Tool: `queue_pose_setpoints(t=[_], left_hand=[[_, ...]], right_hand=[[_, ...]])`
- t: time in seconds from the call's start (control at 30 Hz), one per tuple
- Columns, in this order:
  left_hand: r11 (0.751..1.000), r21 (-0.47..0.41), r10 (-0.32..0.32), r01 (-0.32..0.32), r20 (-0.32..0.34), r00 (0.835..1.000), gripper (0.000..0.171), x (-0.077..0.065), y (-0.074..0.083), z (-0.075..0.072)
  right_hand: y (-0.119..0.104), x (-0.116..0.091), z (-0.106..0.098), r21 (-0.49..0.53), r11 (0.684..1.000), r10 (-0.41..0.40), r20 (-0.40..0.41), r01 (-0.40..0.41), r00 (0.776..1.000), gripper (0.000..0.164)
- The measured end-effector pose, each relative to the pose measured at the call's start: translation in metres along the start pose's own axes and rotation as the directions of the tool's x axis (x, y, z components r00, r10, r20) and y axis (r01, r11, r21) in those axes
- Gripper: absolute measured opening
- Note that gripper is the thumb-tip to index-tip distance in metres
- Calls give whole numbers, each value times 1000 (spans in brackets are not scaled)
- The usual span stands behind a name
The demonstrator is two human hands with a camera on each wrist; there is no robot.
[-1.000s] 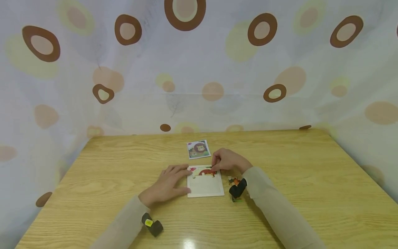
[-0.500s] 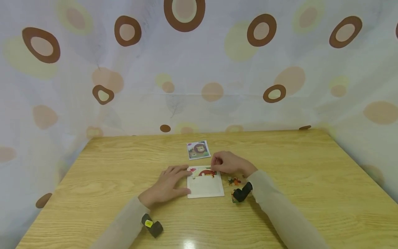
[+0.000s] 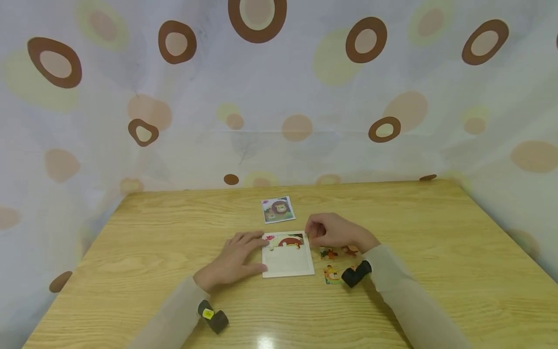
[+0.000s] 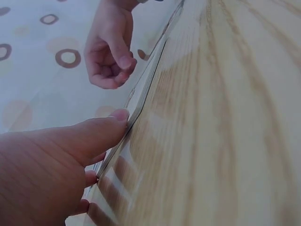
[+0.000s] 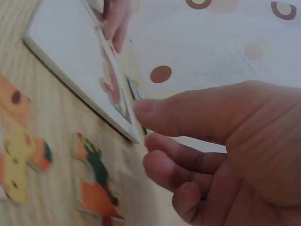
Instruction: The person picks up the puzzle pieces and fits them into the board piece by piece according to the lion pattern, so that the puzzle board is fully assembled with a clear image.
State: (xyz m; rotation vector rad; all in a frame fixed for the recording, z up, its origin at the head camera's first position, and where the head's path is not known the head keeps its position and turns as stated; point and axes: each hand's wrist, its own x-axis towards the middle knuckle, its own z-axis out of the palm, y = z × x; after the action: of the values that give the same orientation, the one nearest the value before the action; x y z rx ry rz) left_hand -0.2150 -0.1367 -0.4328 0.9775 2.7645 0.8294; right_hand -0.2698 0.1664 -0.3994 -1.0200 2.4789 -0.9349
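Note:
A white square puzzle board (image 3: 287,264) lies on the table; picture pieces fill its far strip, with a pink flower and part of a red-brown mane. My left hand (image 3: 233,259) rests at the board's left side, fingers spread, the thumb (image 4: 106,134) touching its edge in the left wrist view. My right hand (image 3: 333,230) hovers by the far right corner, fingers loosely curled. Nothing shows between its thumb and fingertips in the right wrist view. Loose puzzle pieces lie right of the board: an orange and green one (image 5: 96,181), and a yellow-faced one (image 3: 333,275).
A lion picture card (image 3: 278,209) lies beyond the board. Another orange-brown piece (image 3: 350,250) is partly covered by the right wrist. A spotted cloth (image 3: 261,155) hangs behind the wooden table (image 3: 174,218).
My right hand has moved off the board's upper right corner, rightward, uncovering the corner piece there. More loose pieces show beneath its wrist. My left hand has stayed put.

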Motion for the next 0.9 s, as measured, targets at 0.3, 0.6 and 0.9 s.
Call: queue_pose_setpoints(t=[0.3, 0.6, 0.9], left_hand=[[1000, 8, 2, -2, 5, 1000, 56, 1, -1, 0], [1000, 18, 2, -2, 4, 1000, 56, 1, -2, 1], [1000, 12, -2, 1, 4, 1000, 57, 0, -1, 0]], right_hand=[[2, -13, -9, 2, 997, 74, 124, -75, 989, 30], [1, -15, -9, -7, 997, 75, 133, -75, 988, 24], [1, -15, -10, 19, 999, 44, 94, -46, 995, 25]])
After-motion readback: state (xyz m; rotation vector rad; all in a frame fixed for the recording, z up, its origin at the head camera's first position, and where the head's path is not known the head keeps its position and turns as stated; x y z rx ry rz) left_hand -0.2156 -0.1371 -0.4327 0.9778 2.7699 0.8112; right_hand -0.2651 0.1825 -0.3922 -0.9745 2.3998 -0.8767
